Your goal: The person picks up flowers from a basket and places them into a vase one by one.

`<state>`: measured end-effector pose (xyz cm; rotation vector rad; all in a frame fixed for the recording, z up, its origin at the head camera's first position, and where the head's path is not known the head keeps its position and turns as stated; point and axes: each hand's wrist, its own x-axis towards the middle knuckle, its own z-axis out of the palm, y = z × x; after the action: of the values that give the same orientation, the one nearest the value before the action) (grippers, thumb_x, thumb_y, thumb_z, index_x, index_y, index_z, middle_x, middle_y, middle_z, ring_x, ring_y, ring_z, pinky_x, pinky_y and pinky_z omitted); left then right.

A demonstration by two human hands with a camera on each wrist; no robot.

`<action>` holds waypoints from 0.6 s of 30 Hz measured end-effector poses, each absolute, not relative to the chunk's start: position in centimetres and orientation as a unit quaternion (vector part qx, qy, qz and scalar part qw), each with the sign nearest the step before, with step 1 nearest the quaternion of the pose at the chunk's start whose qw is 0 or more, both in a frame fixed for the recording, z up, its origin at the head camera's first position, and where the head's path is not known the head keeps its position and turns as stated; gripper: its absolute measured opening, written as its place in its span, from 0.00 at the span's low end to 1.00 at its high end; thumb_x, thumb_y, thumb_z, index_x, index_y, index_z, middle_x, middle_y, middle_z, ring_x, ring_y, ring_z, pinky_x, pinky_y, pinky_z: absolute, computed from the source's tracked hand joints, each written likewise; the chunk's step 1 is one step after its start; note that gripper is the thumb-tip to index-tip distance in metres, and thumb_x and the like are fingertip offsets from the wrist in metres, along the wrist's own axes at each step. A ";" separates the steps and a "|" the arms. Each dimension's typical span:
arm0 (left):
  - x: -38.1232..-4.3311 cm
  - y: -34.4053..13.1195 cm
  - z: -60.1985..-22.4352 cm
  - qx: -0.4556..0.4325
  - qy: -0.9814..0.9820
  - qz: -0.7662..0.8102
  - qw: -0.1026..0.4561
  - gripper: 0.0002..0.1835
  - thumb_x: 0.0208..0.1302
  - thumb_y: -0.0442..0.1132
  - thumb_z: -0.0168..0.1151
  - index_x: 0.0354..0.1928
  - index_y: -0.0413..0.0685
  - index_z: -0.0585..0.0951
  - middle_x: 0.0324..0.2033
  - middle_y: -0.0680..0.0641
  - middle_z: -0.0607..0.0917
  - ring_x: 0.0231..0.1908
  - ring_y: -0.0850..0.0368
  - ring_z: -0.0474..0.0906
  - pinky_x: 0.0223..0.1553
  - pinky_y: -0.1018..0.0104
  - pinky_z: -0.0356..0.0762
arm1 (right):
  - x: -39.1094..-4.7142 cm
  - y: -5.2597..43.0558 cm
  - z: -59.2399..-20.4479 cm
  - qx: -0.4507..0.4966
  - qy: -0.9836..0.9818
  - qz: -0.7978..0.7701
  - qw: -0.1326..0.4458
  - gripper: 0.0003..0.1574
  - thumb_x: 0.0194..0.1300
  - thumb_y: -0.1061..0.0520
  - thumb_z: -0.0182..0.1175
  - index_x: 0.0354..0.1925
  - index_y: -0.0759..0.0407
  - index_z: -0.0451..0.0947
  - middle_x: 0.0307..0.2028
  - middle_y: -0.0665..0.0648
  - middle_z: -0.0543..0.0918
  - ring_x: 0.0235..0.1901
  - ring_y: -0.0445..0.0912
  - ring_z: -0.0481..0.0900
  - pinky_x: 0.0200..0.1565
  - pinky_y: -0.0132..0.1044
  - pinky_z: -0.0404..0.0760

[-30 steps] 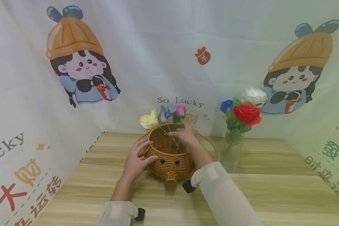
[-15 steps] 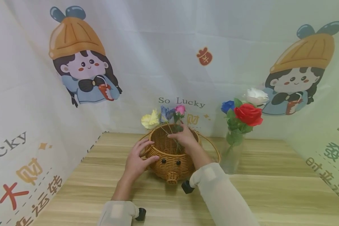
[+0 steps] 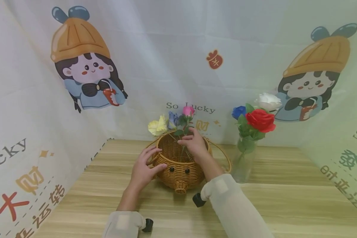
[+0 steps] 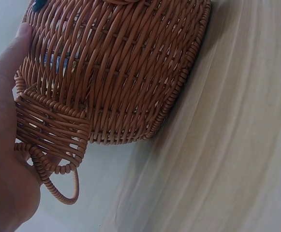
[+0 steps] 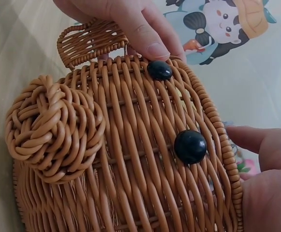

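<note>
A brown wicker basket (image 3: 178, 175) with black button eyes and a woven snout stands on the table. My left hand (image 3: 144, 167) holds its left side, the thumb on the front near one eye and the fingers at the rim. In the left wrist view that hand lies by the basket's woven ear (image 4: 53, 128). Over the basket's opening, my right hand (image 3: 196, 143) pinches the stem of a pink rose (image 3: 188, 111), whose lower stem is inside. A yellow flower (image 3: 157, 125) and a blue flower (image 3: 173, 119) lean out at the back left.
To the right of the basket stands a clear vase (image 3: 244, 168) with a red rose (image 3: 260, 120), a white rose (image 3: 269, 101) and a blue rose (image 3: 239, 112). The basket's handle (image 3: 224, 153) hangs out on its right side. Printed cloth (image 3: 154, 66) surrounds the wooden table (image 3: 285, 191).
The pink rose has risen slightly and shifted a little left, and more of its leaves show above the right hand. The left hand and the basket have stayed in place.
</note>
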<state>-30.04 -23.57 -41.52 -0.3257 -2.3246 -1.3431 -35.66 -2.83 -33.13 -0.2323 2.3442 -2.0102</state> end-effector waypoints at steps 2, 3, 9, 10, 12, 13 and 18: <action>-30.1 -23.6 -41.6 -0.121 -0.836 -0.488 0.217 0.32 0.59 0.43 0.79 0.65 0.46 0.81 0.74 0.41 0.71 0.76 0.36 0.64 0.66 0.40 0.79 | -35.6 -2.8 -33.2 -0.084 0.748 -0.659 0.014 0.48 0.71 0.62 0.66 0.81 0.58 0.55 0.63 0.68 0.80 0.68 0.63 0.75 0.74 0.60 0.69; -30.1 -23.6 -41.6 -0.122 -0.836 -0.490 0.217 0.32 0.59 0.43 0.80 0.65 0.46 0.81 0.74 0.41 0.71 0.76 0.36 0.64 0.66 0.40 0.79 | -35.5 -2.8 -33.2 -0.089 0.743 -0.664 0.010 0.47 0.71 0.63 0.66 0.81 0.59 0.56 0.63 0.69 0.80 0.67 0.63 0.76 0.74 0.60 0.70; -30.0 -23.6 -41.5 -0.115 -0.834 -0.495 0.213 0.32 0.58 0.42 0.80 0.65 0.47 0.81 0.74 0.41 0.71 0.75 0.36 0.64 0.67 0.42 0.79 | -35.4 -2.8 -33.5 -0.115 0.721 -0.683 -0.009 0.33 0.72 0.66 0.63 0.71 0.66 0.67 0.61 0.73 0.81 0.62 0.63 0.79 0.70 0.56 0.76; -30.0 -23.6 -41.5 -0.114 -0.834 -0.495 0.213 0.32 0.58 0.42 0.80 0.65 0.47 0.81 0.74 0.41 0.71 0.75 0.36 0.64 0.67 0.42 0.79 | -35.4 -2.8 -33.6 -0.117 0.719 -0.685 -0.011 0.30 0.72 0.67 0.63 0.69 0.67 0.69 0.61 0.73 0.81 0.62 0.63 0.80 0.69 0.55 0.77; -29.9 -23.6 -41.5 -0.112 -0.834 -0.496 0.213 0.32 0.58 0.42 0.80 0.65 0.47 0.81 0.74 0.42 0.72 0.75 0.37 0.65 0.67 0.42 0.78 | -35.4 -2.8 -33.6 -0.118 0.713 -0.691 -0.011 0.27 0.72 0.67 0.62 0.66 0.68 0.72 0.60 0.73 0.81 0.61 0.63 0.81 0.68 0.54 0.78; -29.9 -23.5 -41.4 -0.111 -0.835 -0.496 0.213 0.32 0.58 0.42 0.80 0.64 0.48 0.81 0.74 0.42 0.72 0.75 0.37 0.65 0.67 0.42 0.78 | -35.4 -2.8 -33.6 -0.118 0.711 -0.694 -0.010 0.26 0.72 0.68 0.62 0.66 0.68 0.72 0.60 0.73 0.81 0.60 0.62 0.81 0.68 0.53 0.78; -29.9 -23.5 -41.3 -0.111 -0.837 -0.490 0.215 0.32 0.57 0.42 0.81 0.64 0.48 0.82 0.73 0.42 0.72 0.75 0.37 0.65 0.67 0.42 0.78 | -35.3 -2.5 -33.5 -0.116 0.698 -0.706 -0.015 0.26 0.71 0.68 0.63 0.65 0.68 0.73 0.55 0.70 0.84 0.56 0.58 0.84 0.66 0.52 0.80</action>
<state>-29.86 -23.46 -41.28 -0.3086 -2.3218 -1.3601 -35.33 -2.50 -33.48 -0.3673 2.2140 -2.2402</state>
